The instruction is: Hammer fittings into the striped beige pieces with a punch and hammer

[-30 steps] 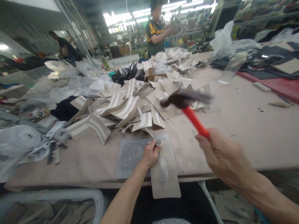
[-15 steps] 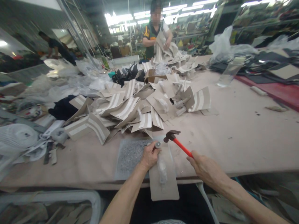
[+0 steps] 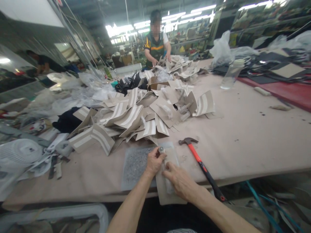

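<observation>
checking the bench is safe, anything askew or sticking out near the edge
Yes: the hammer lies slantwise on the table, its black grip end overhanging the front edge. The beige piece under the left hand and right hand overhangs it too.

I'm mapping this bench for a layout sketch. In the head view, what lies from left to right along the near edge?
White fan → striped tan piece → grey tray → left hand → right hand → hammer.

Hammer (image 3: 200,163) right of hands, on table (image 3: 255,136)
</observation>
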`<action>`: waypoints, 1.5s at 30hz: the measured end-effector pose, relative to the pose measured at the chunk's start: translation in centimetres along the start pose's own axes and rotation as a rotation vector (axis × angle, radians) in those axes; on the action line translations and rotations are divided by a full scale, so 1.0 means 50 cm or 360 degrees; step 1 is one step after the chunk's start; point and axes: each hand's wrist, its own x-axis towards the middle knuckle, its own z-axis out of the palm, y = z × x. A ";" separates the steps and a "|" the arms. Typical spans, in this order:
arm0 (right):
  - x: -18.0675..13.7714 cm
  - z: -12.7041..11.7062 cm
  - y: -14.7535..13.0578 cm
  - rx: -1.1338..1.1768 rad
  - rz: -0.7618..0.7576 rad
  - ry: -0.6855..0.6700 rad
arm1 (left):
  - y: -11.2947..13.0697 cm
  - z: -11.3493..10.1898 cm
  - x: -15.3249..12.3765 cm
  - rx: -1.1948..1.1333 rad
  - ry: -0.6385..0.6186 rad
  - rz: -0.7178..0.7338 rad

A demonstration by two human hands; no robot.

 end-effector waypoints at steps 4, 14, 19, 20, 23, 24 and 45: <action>0.015 -0.010 0.002 -0.0323 -0.0210 0.0048 | 0.012 0.006 0.011 -0.0191 0.0102 -0.0131; 0.039 -0.074 -0.018 -0.0346 0.0773 0.0257 | 0.193 -0.039 0.015 -0.0126 0.0266 0.0320; 0.032 -0.048 -0.015 0.0094 0.0796 0.0311 | 0.160 -0.040 -0.005 -0.0136 0.0281 0.0182; 0.031 -0.035 -0.018 0.0143 0.0804 0.0298 | 0.138 -0.039 -0.006 -0.0143 0.0277 0.0129; 0.026 -0.009 -0.025 0.0264 0.0894 0.0292 | 0.074 -0.037 -0.009 -0.0144 0.0254 0.0004; 0.023 -0.006 -0.027 0.0319 0.0919 0.0314 | 0.059 -0.038 -0.011 -0.0138 0.0259 -0.0018; 0.017 0.065 -0.047 0.0863 0.0736 0.0512 | 0.016 -0.013 0.004 -0.0095 0.0093 -0.0120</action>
